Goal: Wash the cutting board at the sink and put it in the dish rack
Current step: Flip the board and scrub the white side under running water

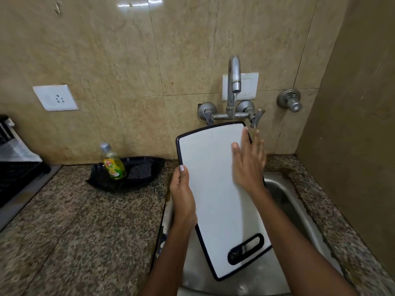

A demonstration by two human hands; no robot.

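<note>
Now cutting board (215, 189) in left grip (182, 195); right palm (248, 163) flat atop.

Speckled granite counter (74, 221), with a steel sink (299, 210) set into its right end. Near the wall, a black tray (139, 184) holding a green dish-soap bottle (113, 165) and a dark scrubbing pad (140, 170). At far left, a black dish rack (15, 178) resting on the counter edge.

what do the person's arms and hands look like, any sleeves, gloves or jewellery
Both forearms are bare as far as the frame shows, with no sleeves in view. The left hand and right hand wear no gloves, and no rings, bracelets or watch show. The left thumbnail looks pale, possibly polished; blur makes this uncertain. Nails look short.
</note>
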